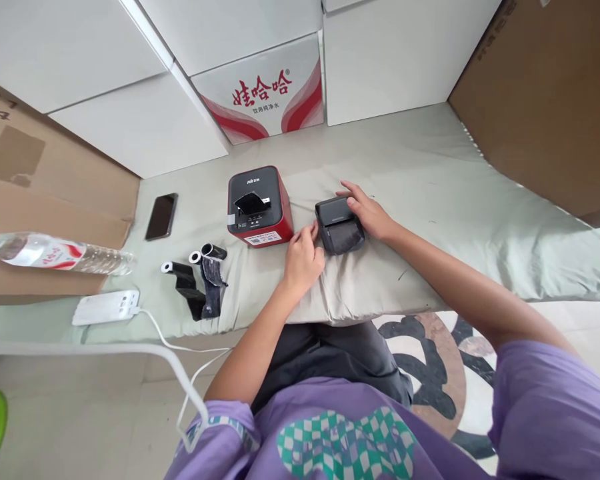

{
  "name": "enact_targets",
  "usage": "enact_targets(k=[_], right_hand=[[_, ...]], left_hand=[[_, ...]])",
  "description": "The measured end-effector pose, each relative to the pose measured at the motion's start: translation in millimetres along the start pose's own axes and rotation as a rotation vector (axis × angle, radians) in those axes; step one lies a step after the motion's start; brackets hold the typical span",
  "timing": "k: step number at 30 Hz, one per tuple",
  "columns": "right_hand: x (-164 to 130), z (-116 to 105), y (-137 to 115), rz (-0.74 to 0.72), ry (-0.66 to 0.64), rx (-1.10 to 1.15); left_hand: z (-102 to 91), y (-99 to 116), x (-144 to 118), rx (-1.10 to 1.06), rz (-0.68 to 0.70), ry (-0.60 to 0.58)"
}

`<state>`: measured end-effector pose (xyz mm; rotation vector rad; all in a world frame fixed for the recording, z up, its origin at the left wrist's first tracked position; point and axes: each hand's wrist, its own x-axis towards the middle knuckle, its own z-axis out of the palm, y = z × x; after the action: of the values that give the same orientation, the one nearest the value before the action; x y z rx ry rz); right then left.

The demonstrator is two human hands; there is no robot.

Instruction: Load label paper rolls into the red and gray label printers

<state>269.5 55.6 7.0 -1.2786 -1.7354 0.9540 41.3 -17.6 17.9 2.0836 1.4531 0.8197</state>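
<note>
In the head view, a small black cartridge [339, 225] is being held by both hands: the right hand [367, 212] is being laid over its far right edge with the fingers spread flat, a loose grip rather than a closed one, while the left hand [303, 259] is being curled at its near left corner, fingertips pinched against the casing. The cartridge is being rested on a pale green padded cloth [430, 200], just beside a red and black printer [259, 207], whose open top is showing a black roll seated inside. Two loose black ribbon rolls [200, 280] are being left lying further left, near a white power strip [106, 307], a dark phone [161, 216] and a water bottle [55, 253] on its side.
</note>
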Motion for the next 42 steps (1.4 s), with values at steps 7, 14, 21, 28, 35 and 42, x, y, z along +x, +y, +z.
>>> enact_targets(k=[7,14,21,28,35,42], right_hand=[[4.3,-19.8,-0.4,0.034,-0.244,0.228],[6.3,-19.6,-2.8,0.055,-0.147,0.277],[12.3,-15.6,-22.6,0.011,0.200,0.129],[18.7,-29.0,-37.0,-0.048,0.172,-0.121],[19.6,-13.6,-50.2,0.010,0.083,-0.367],[21.1,1.2,-92.8,0.148,-0.234,-0.897]], left_hand=[[3.1,-1.0,-3.3,-0.056,-0.025,0.032],[3.7,-4.0,-6.5,-0.157,-0.098,0.091],[3.4,-3.0,-5.8,-0.226,-0.102,0.102],[2.5,-2.4,-6.7,-0.260,-0.118,0.116],[2.0,-2.8,-6.1,-0.285,-0.137,0.102],[2.7,-4.1,-5.0,-0.254,-0.128,0.095]])
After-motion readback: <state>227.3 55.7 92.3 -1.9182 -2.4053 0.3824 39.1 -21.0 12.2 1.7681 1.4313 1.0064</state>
